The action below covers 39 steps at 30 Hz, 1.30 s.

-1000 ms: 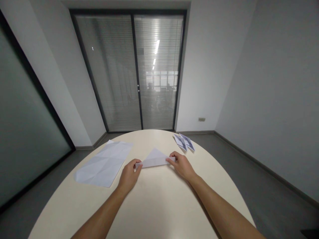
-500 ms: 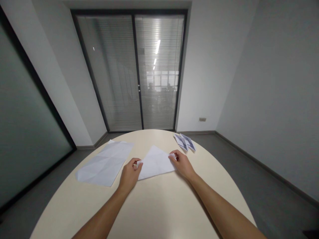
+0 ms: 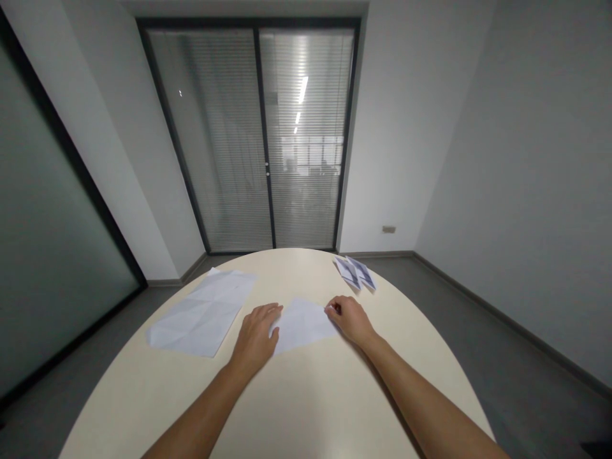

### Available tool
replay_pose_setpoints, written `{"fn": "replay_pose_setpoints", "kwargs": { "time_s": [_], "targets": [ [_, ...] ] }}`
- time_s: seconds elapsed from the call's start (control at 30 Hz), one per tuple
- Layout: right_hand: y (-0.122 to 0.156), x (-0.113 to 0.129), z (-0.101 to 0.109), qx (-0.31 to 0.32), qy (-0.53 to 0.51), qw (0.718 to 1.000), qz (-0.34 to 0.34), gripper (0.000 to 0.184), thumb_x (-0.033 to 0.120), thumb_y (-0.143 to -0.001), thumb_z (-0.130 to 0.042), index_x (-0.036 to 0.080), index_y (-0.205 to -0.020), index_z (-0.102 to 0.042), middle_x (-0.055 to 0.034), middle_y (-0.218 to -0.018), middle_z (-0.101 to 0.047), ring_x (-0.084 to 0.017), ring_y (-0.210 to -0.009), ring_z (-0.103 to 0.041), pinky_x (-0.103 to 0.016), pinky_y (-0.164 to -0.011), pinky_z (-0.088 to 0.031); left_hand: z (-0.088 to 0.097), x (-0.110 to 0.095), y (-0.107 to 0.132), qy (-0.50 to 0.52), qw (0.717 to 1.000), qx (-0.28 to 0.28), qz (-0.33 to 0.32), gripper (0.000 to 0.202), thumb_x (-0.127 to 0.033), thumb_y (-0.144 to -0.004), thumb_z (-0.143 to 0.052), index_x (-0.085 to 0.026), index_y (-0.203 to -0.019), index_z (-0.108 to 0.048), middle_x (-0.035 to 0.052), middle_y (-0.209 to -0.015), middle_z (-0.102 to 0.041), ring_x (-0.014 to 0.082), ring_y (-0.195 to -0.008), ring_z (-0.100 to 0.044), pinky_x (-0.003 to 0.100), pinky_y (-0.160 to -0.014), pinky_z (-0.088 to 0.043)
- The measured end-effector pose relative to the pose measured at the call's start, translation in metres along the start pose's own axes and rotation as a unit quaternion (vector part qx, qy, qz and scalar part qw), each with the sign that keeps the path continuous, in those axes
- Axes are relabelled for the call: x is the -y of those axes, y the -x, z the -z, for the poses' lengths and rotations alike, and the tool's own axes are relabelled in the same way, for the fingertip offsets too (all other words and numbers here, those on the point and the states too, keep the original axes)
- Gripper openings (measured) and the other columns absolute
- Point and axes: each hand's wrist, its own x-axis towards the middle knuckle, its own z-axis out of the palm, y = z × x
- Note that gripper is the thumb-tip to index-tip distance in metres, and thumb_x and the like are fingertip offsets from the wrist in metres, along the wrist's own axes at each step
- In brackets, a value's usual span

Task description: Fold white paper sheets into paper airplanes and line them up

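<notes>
A folded sheet of white paper [image 3: 303, 324] lies on the round table between my two hands. Its far edge rises to a blunt point. My left hand [image 3: 258, 335] rests at the paper's left end, fingers stretched forward and thumb apart, over or against that edge. At the opposite end, my right hand [image 3: 350, 319] has its thumb and fingertips pinched on the paper's right corner. Its fingers partly cover that corner.
A larger creased white sheet [image 3: 203, 312] lies flat on the left of the cream table [image 3: 296, 408]. Near the far right edge stands a folded paper piece with dark printing [image 3: 356, 273]. Glass doors with blinds [image 3: 268, 140] are behind the table.
The paper has come down flatter and its peak sits lower. My left hand has released its pinch and spread its fingers. My right hand has barely moved.
</notes>
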Motion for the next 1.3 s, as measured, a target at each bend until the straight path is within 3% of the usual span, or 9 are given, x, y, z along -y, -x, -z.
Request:
{"fn": "replay_pose_setpoints", "kwargs": {
  "time_s": [0.1, 0.23, 0.33, 0.43, 0.53, 0.67, 0.93, 1.1, 1.3],
  "targets": [
    [0.001, 0.005, 0.003, -0.013, 0.031, 0.999, 0.030, 0.020, 0.023, -0.086, -0.056, 0.019, -0.097, -0.073, -0.0083, -0.100, -0.071, -0.024, -0.099, -0.059, -0.032, -0.088, -0.042, -0.003, -0.002, 0.001, 0.020, 0.996, 0.056, -0.073, 0.055, 0.001, -0.078, -0.048, -0.025, -0.122, -0.067, 0.0044, -0.135, -0.063, 0.0240, -0.127, -0.053, 0.046, -0.108, -0.041],
    [0.005, 0.019, 0.006, -0.016, 0.032, 0.994, 0.104, 0.029, 0.024, -0.090, -0.054, 0.019, -0.113, -0.071, -0.0097, -0.117, -0.068, -0.026, -0.113, -0.054, -0.038, -0.101, -0.039, 0.001, -0.014, 0.003, 0.043, 0.990, 0.086, -0.101, 0.048, -0.002, -0.078, -0.051, -0.027, -0.112, -0.073, 0.0037, -0.127, -0.068, 0.0232, -0.118, -0.060, 0.045, -0.103, -0.045],
    [0.014, 0.032, 0.003, 0.013, 0.001, 0.986, 0.166, 0.033, 0.028, -0.097, -0.047, 0.019, -0.121, -0.068, -0.0089, -0.125, -0.066, -0.025, -0.121, -0.052, -0.040, -0.107, -0.038, 0.008, -0.026, 0.004, 0.052, 0.987, 0.083, -0.131, 0.043, -0.006, -0.080, -0.053, -0.027, -0.113, -0.072, 0.0049, -0.126, -0.068, 0.0233, -0.116, -0.061, 0.045, -0.101, -0.046],
    [0.023, 0.041, -0.001, 0.083, -0.017, 0.971, 0.222, 0.042, 0.032, -0.101, -0.038, 0.018, -0.135, -0.059, -0.0090, -0.140, -0.058, -0.024, -0.135, -0.045, -0.041, -0.116, -0.031, 0.014, -0.036, 0.004, 0.048, 0.983, 0.083, -0.159, 0.041, -0.010, -0.082, -0.055, -0.026, -0.115, -0.071, 0.0061, -0.126, -0.068, 0.0238, -0.116, -0.061, 0.045, -0.102, -0.045],
    [0.028, 0.042, -0.004, 0.158, 0.000, 0.966, 0.204, 0.052, 0.037, -0.103, -0.031, 0.016, -0.148, -0.044, -0.0108, -0.155, -0.040, -0.027, -0.146, -0.032, -0.047, -0.120, -0.025, 0.017, -0.040, 0.003, 0.047, 0.981, 0.090, -0.162, 0.038, -0.012, -0.084, -0.056, -0.026, -0.116, -0.071, 0.0067, -0.125, -0.069, 0.0241, -0.115, -0.061, 0.044, -0.101, -0.046],
    [0.026, 0.039, -0.005, 0.193, 0.031, 0.969, 0.149, 0.061, 0.042, -0.101, -0.032, 0.014, -0.155, -0.032, -0.0102, -0.162, -0.024, -0.030, -0.151, -0.017, -0.051, -0.122, -0.017, 0.015, -0.039, 0.003, 0.045, 0.983, 0.097, -0.149, 0.036, -0.014, -0.085, -0.055, -0.025, -0.115, -0.071, 0.0068, -0.126, -0.068, 0.0247, -0.115, -0.061, 0.044, -0.100, -0.046],
    [0.024, 0.037, -0.001, 0.202, 0.039, 0.971, 0.120, 0.066, 0.046, -0.099, -0.036, 0.014, -0.156, -0.028, -0.0095, -0.163, -0.021, -0.029, -0.152, -0.013, -0.048, -0.123, -0.013, 0.020, -0.044, 0.002, 0.041, 0.983, 0.113, -0.137, 0.040, -0.016, -0.083, -0.057, -0.023, -0.122, -0.063, 0.0078, -0.119, -0.067, 0.0257, -0.111, -0.059, 0.043, -0.098, -0.045],
    [0.014, 0.027, -0.007, 0.221, 0.007, 0.961, 0.164, 0.068, 0.041, -0.094, -0.046, 0.018, -0.156, -0.028, -0.0089, -0.162, -0.025, -0.029, -0.151, -0.015, -0.049, -0.122, -0.013, 0.014, -0.040, -0.004, 0.043, 0.987, 0.106, -0.114, 0.025, -0.020, -0.081, -0.060, -0.023, -0.105, -0.068, 0.0070, -0.103, -0.068, 0.0252, -0.103, -0.060, 0.042, -0.095, -0.046],
    [0.005, 0.017, -0.016, 0.228, -0.006, 0.953, 0.201, 0.070, 0.041, -0.091, -0.051, 0.023, -0.156, -0.030, -0.0079, -0.161, -0.027, -0.029, -0.151, -0.017, -0.051, -0.122, -0.015, -0.003, -0.022, -0.003, 0.049, 0.983, 0.113, -0.134, 0.045, -0.025, -0.083, -0.061, -0.024, -0.127, -0.061, 0.0090, -0.140, -0.058, 0.0281, -0.129, -0.051, 0.049, -0.112, -0.037]
  ]
}}
